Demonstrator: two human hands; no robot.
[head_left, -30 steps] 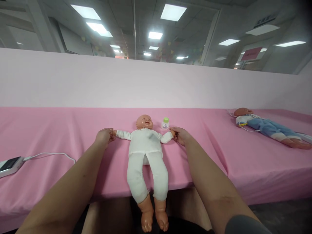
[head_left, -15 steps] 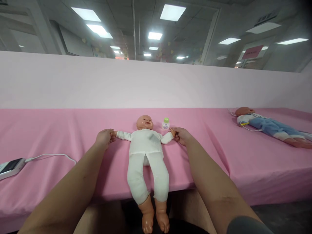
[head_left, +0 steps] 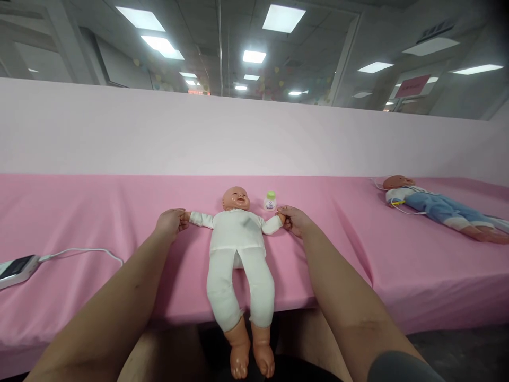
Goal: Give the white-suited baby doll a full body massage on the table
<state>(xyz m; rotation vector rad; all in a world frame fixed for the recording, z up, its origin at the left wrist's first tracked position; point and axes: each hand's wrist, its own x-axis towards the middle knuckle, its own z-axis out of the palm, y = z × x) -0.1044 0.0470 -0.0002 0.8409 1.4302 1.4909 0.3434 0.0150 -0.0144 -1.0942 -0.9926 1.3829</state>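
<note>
A baby doll [head_left: 237, 231] in a white top and white trousers lies on its back on the pink sheet [head_left: 338, 239], its arms stretched out sideways and its bare feet hanging past the front edge. My left hand [head_left: 170, 222] is closed on the doll's hand at the left. On the other side, my right hand [head_left: 295, 220] pinches the doll's other hand. A small clear bottle with a green cap [head_left: 270, 201] stands beside the doll's head, close to my right hand.
A white device with a dark screen [head_left: 18, 270] and a white cable lies at the far left. At the far right lies a second doll [head_left: 441, 207] in blue trousers, with thin tubes. A white wall [head_left: 199, 135] rises behind the sheet, with glass above.
The camera view has shifted very slightly. Both hands keep their hold on the doll's hands, and the doll has not visibly moved.
</note>
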